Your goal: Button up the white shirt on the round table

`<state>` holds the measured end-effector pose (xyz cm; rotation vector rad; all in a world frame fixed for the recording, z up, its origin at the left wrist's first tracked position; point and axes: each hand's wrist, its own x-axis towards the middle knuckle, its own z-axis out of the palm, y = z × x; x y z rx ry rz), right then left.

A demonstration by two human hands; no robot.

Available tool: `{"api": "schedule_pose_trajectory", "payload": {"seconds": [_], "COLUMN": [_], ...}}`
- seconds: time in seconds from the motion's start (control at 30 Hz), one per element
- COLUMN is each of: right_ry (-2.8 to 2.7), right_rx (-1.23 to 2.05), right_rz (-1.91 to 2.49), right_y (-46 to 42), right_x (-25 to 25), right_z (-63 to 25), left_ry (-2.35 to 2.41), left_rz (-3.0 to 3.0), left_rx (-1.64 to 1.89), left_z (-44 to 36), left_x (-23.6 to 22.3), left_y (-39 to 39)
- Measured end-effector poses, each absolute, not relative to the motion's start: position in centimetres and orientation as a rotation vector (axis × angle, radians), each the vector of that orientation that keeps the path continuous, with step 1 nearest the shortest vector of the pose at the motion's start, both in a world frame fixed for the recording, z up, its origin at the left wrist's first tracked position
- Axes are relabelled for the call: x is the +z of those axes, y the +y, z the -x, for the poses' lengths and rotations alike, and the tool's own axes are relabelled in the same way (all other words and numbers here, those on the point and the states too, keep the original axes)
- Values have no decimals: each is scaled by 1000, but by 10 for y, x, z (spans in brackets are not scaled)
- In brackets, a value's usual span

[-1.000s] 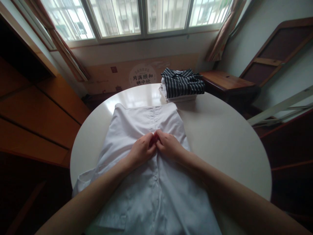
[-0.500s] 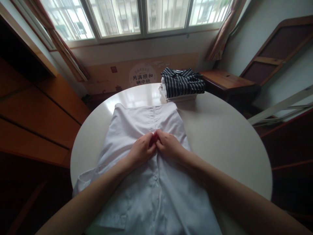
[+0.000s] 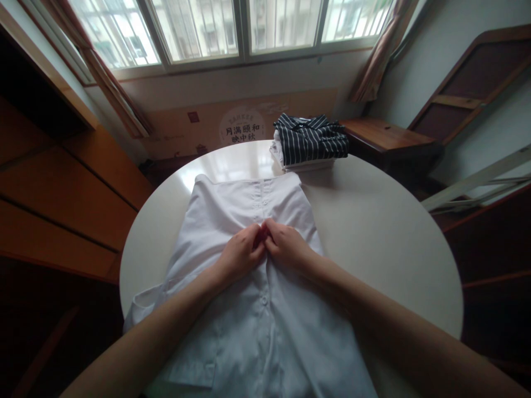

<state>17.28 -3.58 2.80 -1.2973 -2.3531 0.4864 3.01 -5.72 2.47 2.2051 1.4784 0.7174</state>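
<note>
- Almost unchanged over the last second: can't pick out any real movement at the white garment (image 3: 236, 202), just a tiny drift in the view.
- Bringing left hand (image 3: 240, 250) and right hand (image 3: 286, 243) together over the middle of the front, both knuckles up, with forearms reaching in from either side.
- Keeping fingers of both hands curled in and clamped on cloth at the placket (image 3: 267, 329), tips nearly touching. Can't tell if a button or its hole sits between, hidden by the knuckles.
- Reading that as fine, slow work at one spot, with no visible gain over the last second. Can't confirm that anything has been fastened.
- Lying flat on the round white counter (image 3: 385, 237), front up, with far edge short of the counter's far rim and near end running out of view.
- Pulled into a ridge just below the hands, with a button (image 3: 264, 300) showing further down. Wrinkled around the grip, with a loose fold (image 3: 143, 301) off to the left.
- Stacked near the far rim, just beyond the garment's far right corner: black striped shirt (image 3: 309, 145) on top of pale folded clothes (image 3: 277, 152). Unmoved too, and clear of both hands.
</note>
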Motion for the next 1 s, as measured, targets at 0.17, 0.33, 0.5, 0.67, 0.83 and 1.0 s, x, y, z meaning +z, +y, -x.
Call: {"api": "schedule_pose_trajectory", "payload": {"seconds": [0.17,0.33,0.5,0.67,0.83,1.0], "right_ry": [-2358,-2364,-2367,-2361,-2367,-2369], "right_rx": [494,490,482,480,475,473], "right_rz": [1307,1301,1298,1297,1293,1298], "right_y": [-35,-36,-37,-37,-37,-36], "right_x": [27,29,30,29,28,29], "right_z": [-173,-173,-173,-173,-173,-173], "left_ry": [1471,1470,1471,1473,1480,1474], "left_rz": [-2206,-2195,-2194,-2189,-2190,-2197], "left_rx": [717,724,724,719,716,731], "left_z": [-30,-30,-30,-30,-30,-30], "left_x": [24,26,25,25,26,26], "left_y": [-57,-58,-58,-57,-57,-58]}}
